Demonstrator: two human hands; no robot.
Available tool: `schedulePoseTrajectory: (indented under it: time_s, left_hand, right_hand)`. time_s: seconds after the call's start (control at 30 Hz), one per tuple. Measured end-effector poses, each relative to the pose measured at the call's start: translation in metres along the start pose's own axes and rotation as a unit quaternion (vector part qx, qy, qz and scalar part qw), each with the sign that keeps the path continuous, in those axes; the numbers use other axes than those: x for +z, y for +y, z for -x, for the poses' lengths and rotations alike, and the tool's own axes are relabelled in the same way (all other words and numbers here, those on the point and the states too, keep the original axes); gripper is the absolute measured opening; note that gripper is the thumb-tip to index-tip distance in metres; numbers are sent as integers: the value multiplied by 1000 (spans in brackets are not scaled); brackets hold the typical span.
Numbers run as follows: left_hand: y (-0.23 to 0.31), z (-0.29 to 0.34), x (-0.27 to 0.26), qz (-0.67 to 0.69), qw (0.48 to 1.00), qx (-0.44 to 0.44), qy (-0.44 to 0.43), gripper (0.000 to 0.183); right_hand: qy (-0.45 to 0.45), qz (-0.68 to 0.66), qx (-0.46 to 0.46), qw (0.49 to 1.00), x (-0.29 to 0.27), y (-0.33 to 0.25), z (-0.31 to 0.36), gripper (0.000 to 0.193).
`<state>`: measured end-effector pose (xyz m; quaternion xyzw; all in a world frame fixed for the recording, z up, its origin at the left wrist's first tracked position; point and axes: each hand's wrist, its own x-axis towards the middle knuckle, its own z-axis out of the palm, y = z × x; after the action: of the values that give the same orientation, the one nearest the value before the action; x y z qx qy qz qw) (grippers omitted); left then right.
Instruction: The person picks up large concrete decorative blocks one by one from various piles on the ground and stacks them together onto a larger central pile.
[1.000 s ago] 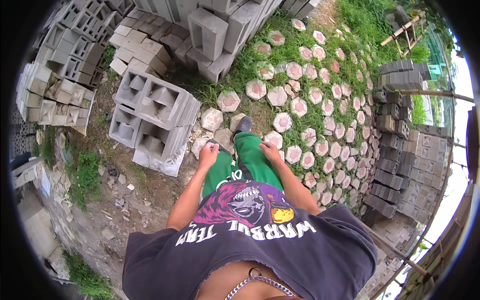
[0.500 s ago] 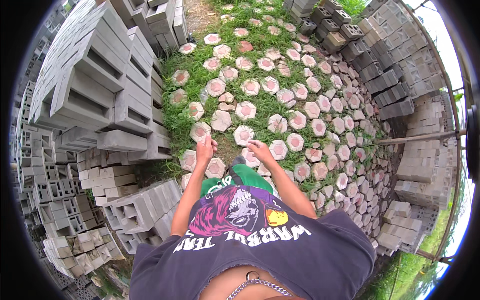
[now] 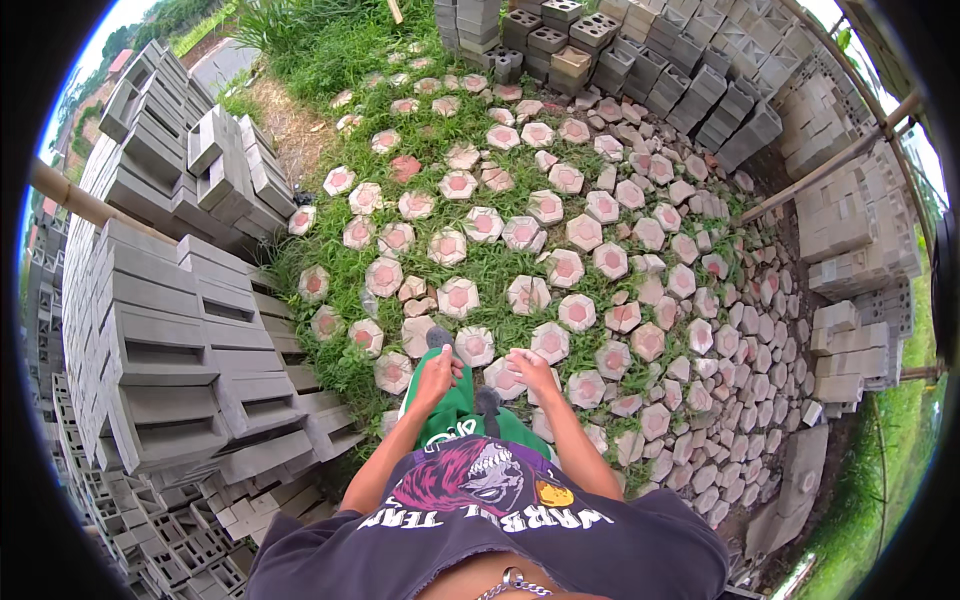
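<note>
Both hands are out in front and empty. The left hand (image 3: 437,375) hangs with fingers loosely apart, palm down, gripping nothing. The right hand (image 3: 533,368) is the same, fingers relaxed and open, nothing in it. Between them and just below, the green trousers (image 3: 455,415) and a dark shoe (image 3: 487,402) show; a second shoe (image 3: 438,338) pokes out just beyond the left hand.

Right under the fingertips lie the paving stones (image 3: 500,378): six-sided concrete pieces, pale grey at the rim with a pinkish-red centre, rough and weathered. One sits just ahead of the left hand (image 3: 474,345), another just ahead of the right (image 3: 550,342). Neither hand touches them as far as I can tell; they hover above.

Grass (image 3: 490,265) pushes up through the gaps ahead of the hands, thick and green, so the stones sit apart there. Off to the right of the right hand the stones crowd tighter on bare dirt, some tilted and overlapping, a loose heap (image 3: 700,350).

Left of the left hand, close by, stands a big stack of grey hollow concrete blocks (image 3: 170,350), square-edged with rectangular openings, smooth-faced. Further ahead, more grey blocks (image 3: 640,70) are piled in a wall, and to the far right another stack (image 3: 850,220) with a wooden pole (image 3: 830,165) leaning across. A dark printed shirt (image 3: 500,520) fills the lower edge.
</note>
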<state>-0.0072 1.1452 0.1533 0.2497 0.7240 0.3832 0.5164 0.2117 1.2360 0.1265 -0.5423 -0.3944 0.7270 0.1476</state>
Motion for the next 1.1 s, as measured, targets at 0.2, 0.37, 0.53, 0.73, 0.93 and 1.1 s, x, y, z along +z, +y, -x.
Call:
schedulePoseTrajectory:
  time_s: [0.2,0.37,0.53,0.73,0.93,1.1]
  left_hand:
    - [65,-110,-19,-4,998,27,-58,56]
    - [152,-190,-41,40,996,63,-49,47]
    - [210,-241,-39,26,995,51,-82,44]
    - [242,-282,-5,13,993,29,-117,45]
    - [274,-314,57,18,991,12,-136,40]
    - [334,-386,125,35,989,9,-143,30]
  right_hand:
    - [72,30,-14,997,-6,-48,-68,41]
    - [139,-13,-60,988,-4,-146,-75,42]
    - [211,-72,-79,972,-8,-191,-84,43]
    - [200,-89,-57,974,-13,-203,-124,40]
    - [175,-46,-96,979,-61,-264,-193,37]
    - [145,-48,-153,976,-150,-339,-270,36]
